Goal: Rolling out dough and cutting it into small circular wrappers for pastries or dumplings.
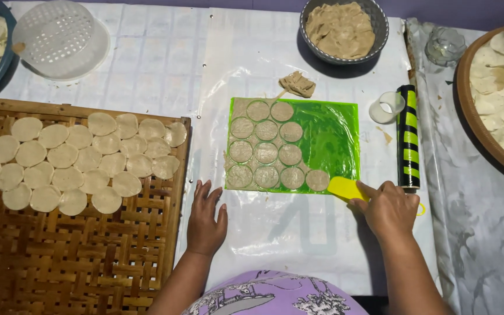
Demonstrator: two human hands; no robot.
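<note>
Lifting stage: right hand (389,209) grips a yellow scraper (345,188) at the cut dough rounds (266,153) on the green sheet (331,140). Left hand (205,216) lies flat, empty, on the bench (298,233). Next, the blade must slide under the nearest round (317,179).

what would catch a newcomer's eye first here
The bright green sheet at the centre stands out, covered with cut dough rounds. The right hand holds a yellow scraper at its lower right corner, while the left hand rests flat on the white cover below it. To the left, a woven bamboo tray carries rows of pale discs.
</note>
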